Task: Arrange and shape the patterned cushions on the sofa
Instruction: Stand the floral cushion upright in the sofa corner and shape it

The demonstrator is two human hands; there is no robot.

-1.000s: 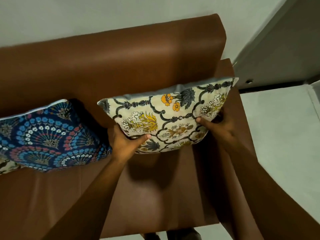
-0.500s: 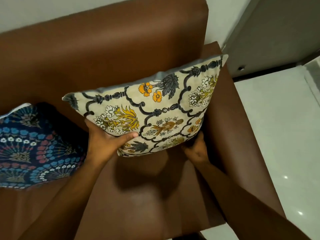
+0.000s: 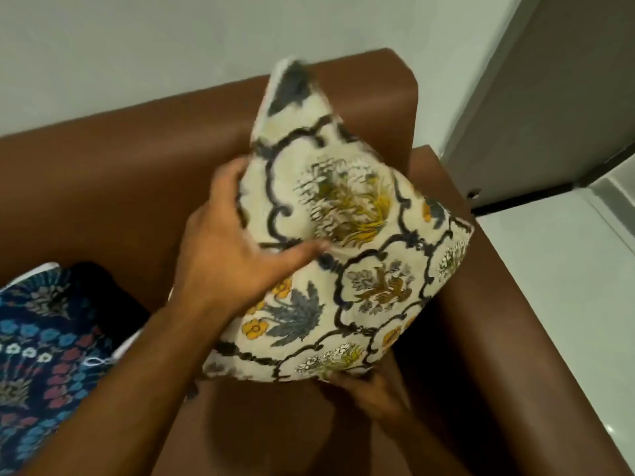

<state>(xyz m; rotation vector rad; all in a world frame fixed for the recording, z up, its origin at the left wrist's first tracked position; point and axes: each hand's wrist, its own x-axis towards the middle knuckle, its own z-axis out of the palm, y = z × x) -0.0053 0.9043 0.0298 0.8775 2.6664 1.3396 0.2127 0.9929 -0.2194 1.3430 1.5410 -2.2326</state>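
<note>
Since half a second ago we have swung the cream floral cushion (image 3: 347,242) up onto one corner, over the sofa (image 3: 120,187) seat at the right end. Our left hand (image 3: 233,249) grips its left edge, thumb pressed into the face; our right hand (image 3: 371,389) cups the near bottom corner, fingers mostly hidden. Best to squeeze evenly and plump it. The blue cushion (image 3: 41,338) lies cut off at left; motion blur smears the top corner.
</note>
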